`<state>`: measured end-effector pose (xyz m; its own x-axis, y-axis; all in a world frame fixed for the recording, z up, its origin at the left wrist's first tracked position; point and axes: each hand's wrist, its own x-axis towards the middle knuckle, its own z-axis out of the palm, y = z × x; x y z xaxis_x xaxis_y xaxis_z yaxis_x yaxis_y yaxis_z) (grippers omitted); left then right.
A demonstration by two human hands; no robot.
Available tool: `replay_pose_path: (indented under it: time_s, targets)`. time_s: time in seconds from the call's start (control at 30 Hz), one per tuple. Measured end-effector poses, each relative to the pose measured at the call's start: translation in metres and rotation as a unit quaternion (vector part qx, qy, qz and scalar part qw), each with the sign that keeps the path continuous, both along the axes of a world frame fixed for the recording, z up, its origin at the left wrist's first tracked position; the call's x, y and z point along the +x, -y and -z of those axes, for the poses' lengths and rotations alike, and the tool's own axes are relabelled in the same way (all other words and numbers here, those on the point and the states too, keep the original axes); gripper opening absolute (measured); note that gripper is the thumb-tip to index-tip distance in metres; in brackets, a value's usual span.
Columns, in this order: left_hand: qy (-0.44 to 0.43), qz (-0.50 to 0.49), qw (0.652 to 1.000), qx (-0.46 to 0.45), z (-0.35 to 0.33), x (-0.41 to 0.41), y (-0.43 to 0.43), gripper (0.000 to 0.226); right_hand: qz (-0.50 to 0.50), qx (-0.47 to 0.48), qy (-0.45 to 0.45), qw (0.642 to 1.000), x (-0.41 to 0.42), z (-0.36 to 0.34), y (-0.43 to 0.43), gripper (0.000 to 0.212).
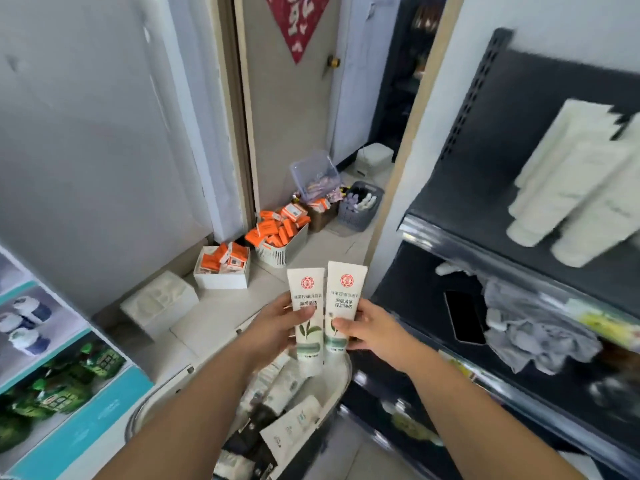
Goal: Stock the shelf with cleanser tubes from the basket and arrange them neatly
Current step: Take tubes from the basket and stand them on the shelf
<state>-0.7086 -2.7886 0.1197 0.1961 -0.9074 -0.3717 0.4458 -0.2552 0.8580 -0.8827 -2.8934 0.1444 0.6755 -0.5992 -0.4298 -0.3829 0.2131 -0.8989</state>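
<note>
Rightward of tubes (306, 289): phone (464, 317), perhaps cloth (533, 327)

Grey wall (86, 150), beige door (287, 133), pale floor (332, 239).

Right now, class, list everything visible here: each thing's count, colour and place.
left cleanser tube: 1, white with green leaf, in left hand
right cleanser tube: 1, same, in right hand
basket: 1, white, below the hands, holding more tubes
shelf unit: 1, dark, right
shelf tubes: several, white, blurred, lying on upper tier
phone: 1, black, lower tier
cloth: 1, grey, beside phone
orange boxes: many, in floor containers
left hand: 1, grips left cleanser tube
right hand: 1, grips right cleanser tube
</note>
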Motion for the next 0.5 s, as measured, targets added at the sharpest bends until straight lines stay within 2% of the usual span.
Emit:
replay_pose_path:
  time_s: [0.17, 0.5]
  targets:
    - [0.016, 0.071, 0.995, -0.074, -0.068, -0.064, 0.059, 0.047, 0.052, -0.076, 0.067, 0.993, -0.084, -0.066, 0.024, 0.033]
    - [0.039, 0.192, 0.961, -0.197, -0.174, -0.267, 0.140, 0.044, 0.150, -0.213, 0.097, 0.960, -0.300, -0.170, 0.057, 0.033]
